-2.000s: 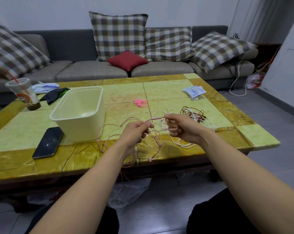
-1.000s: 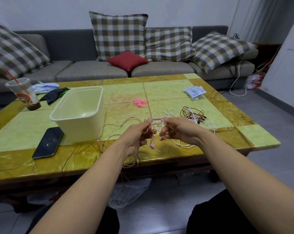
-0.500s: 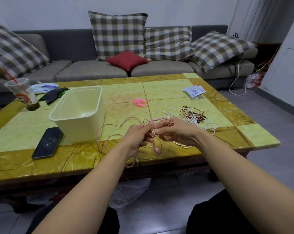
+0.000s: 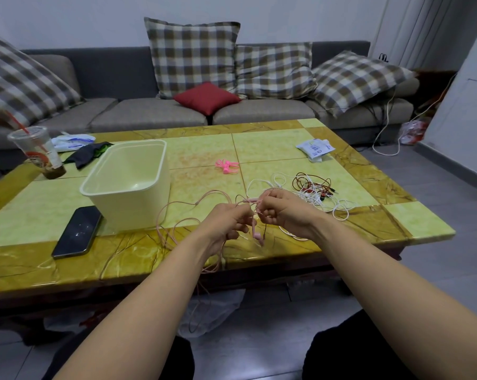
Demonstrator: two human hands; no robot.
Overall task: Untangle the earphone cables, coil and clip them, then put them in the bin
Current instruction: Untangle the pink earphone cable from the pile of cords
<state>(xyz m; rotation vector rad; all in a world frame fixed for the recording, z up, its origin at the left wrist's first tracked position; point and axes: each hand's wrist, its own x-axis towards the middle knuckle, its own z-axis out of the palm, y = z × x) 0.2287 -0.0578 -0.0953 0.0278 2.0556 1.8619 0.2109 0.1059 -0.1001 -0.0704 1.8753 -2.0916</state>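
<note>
Pink cable [image 4: 251, 200]: knot pinched between left hand [image 4: 226, 223] and right hand [image 4: 283, 212] over the near edge of the table [image 4: 286, 157], loops trailing floorward, bin [image 4: 138, 207] to the left; risk: pulling hard may tighten the knot or snag the tangle [image 4: 314, 190] at right.

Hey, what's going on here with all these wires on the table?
A person sitting at a low table is picking apart a tangled pink earphone cable, pinching it with both the left hand and the right hand just above the near edge. White and red cables lie in a knotted heap to the right. The cream bin has nothing in it yet.
</note>
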